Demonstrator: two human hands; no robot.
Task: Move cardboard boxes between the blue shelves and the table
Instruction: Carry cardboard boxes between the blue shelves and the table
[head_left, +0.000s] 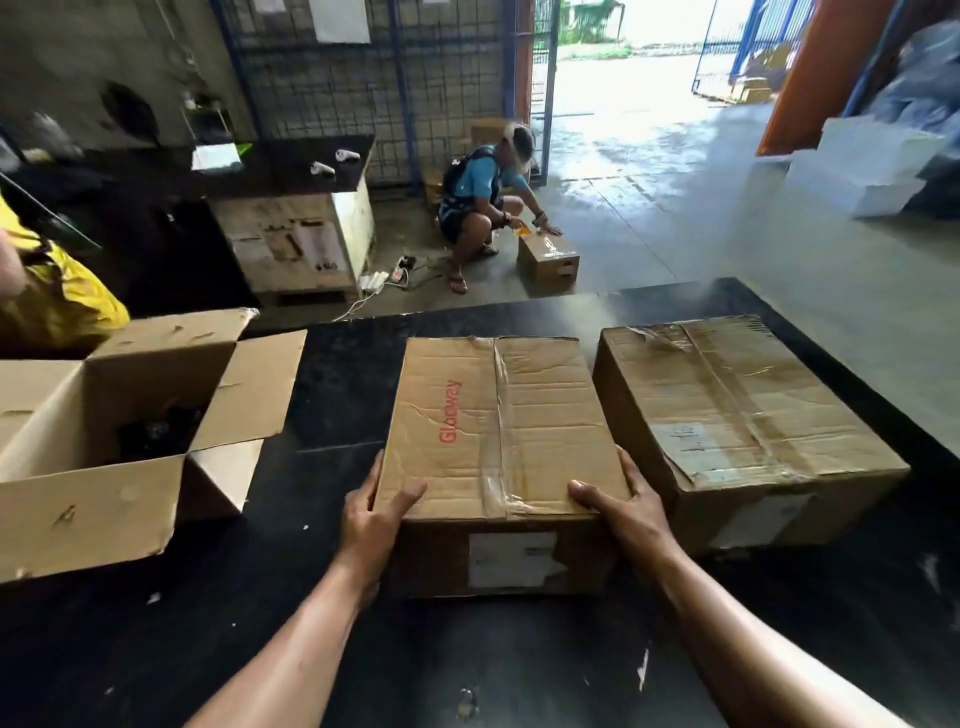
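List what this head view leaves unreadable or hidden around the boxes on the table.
- Open box: contents dark and blurred, head view.
- Middle box: white front label too blurred to read.
- Left hand and right hand: fingers partly hidden behind the middle box's sides.
- Person in yellow: cut off by left edge.

Warehouse: concrete floor (649, 218), wire-mesh partition (363, 88), taped cardboard boxes (737, 405), open loading doorway (634, 62).

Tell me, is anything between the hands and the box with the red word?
No, nothing. The left hand and right hand hold the red-lettered box at its near corners, thumbs on top. A taped box sits close on its right, an open box farther off on its left.
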